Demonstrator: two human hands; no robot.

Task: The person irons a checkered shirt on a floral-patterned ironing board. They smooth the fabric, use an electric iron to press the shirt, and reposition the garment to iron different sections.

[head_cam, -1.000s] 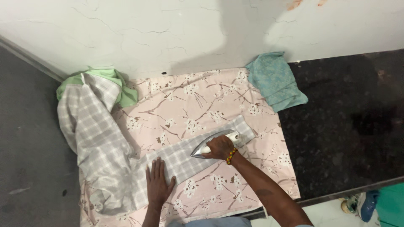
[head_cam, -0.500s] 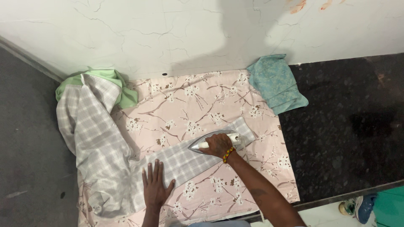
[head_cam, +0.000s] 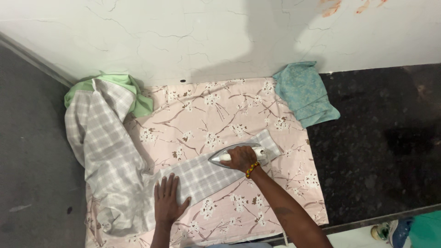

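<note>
Checked shirt sleeve (head_cam: 216,171): laid flat across pink floral sheet (head_cam: 220,110)
Iron (head_cam: 239,154): slid slightly left along sleeve, right hand (head_cam: 241,159) fingers wrapped around handle
Left hand (head_cam: 168,198): fingers spread, still pressing cloth flat

Both forearms bare, no sleeves in view. Right hand (head_cam: 242,158): beaded bracelet (head_cam: 251,170) at wrist, orange/yellow beads w/ some darker ones. Left hand (head_cam: 168,198): no rings, no watch, nothing worn.
</note>
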